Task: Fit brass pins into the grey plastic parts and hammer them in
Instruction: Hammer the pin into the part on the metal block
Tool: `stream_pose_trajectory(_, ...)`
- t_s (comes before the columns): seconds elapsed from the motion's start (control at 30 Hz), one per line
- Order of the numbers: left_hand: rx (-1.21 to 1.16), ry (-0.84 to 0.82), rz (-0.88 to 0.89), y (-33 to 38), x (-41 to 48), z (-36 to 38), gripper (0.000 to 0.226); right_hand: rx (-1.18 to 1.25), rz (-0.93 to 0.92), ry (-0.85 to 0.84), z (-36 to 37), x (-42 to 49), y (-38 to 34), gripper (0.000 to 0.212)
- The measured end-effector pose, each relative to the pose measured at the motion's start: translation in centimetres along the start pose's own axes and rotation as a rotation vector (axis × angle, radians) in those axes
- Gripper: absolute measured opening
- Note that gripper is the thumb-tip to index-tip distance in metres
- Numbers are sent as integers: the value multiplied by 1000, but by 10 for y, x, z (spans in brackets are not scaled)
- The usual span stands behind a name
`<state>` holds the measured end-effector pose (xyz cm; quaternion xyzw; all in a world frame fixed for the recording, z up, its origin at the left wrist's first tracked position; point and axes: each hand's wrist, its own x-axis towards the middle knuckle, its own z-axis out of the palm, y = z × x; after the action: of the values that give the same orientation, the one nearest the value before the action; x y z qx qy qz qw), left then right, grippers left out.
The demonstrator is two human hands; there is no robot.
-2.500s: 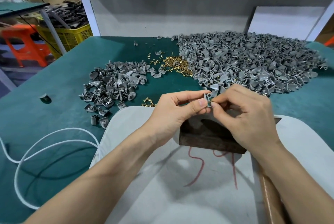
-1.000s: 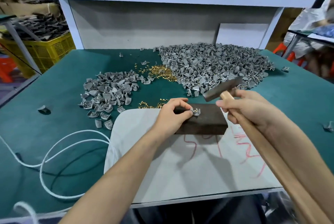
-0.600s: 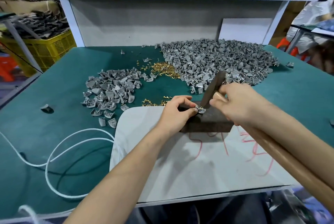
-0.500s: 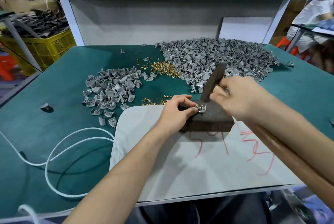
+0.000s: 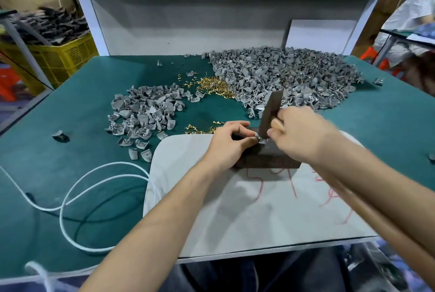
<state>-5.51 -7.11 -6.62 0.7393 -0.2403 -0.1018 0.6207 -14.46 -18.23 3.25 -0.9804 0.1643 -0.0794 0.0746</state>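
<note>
My left hand (image 5: 226,144) pinches a small grey plastic part (image 5: 259,139) down on a dark block (image 5: 268,162). My right hand (image 5: 299,135) grips a wooden-handled hammer high on the handle, and the hammer's steel head (image 5: 270,112) stands with its lower end on the part. A big heap of grey parts (image 5: 282,77) lies at the back right, a smaller heap (image 5: 143,115) to the left. Loose brass pins (image 5: 215,85) lie between the heaps, and a few more pins (image 5: 200,128) sit beside my left hand.
The block rests on a grey mat (image 5: 259,209) with red scribbles, laid on the green table (image 5: 70,174). A white cable (image 5: 77,192) loops at the front left. A yellow crate (image 5: 61,58) stands beyond the left edge. A white shelf frame (image 5: 94,23) backs the table.
I set the part on the block, picked up the hammer and swung it. Since half a second ago the hammer head has come down onto the part.
</note>
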Motion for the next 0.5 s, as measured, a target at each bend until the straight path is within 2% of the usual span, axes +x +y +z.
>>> stream_pose_trajectory(0.07, 16, 0, 12, 1, -1, 1, 8, 7, 33, -37, 2, 0, 1, 31)
stream_pose_trajectory(0.17, 1, -4, 2, 2, 0, -1, 10, 67, 40, 25, -6, 4, 5, 30)
stream_pose_trajectory(0.27, 13, -11, 6, 2, -1, -1, 8, 27, 30, -87, -3, 2, 0, 34)
stream_pose_trajectory(0.4, -12, -16, -8, 2, 2, -1, 8, 82, 47, 40, -15, 5, 4, 37)
stream_pose_trajectory(0.5, 2, -13, -4, 2, -1, -1, 8, 23, 23, -72, -8, -1, -1, 36)
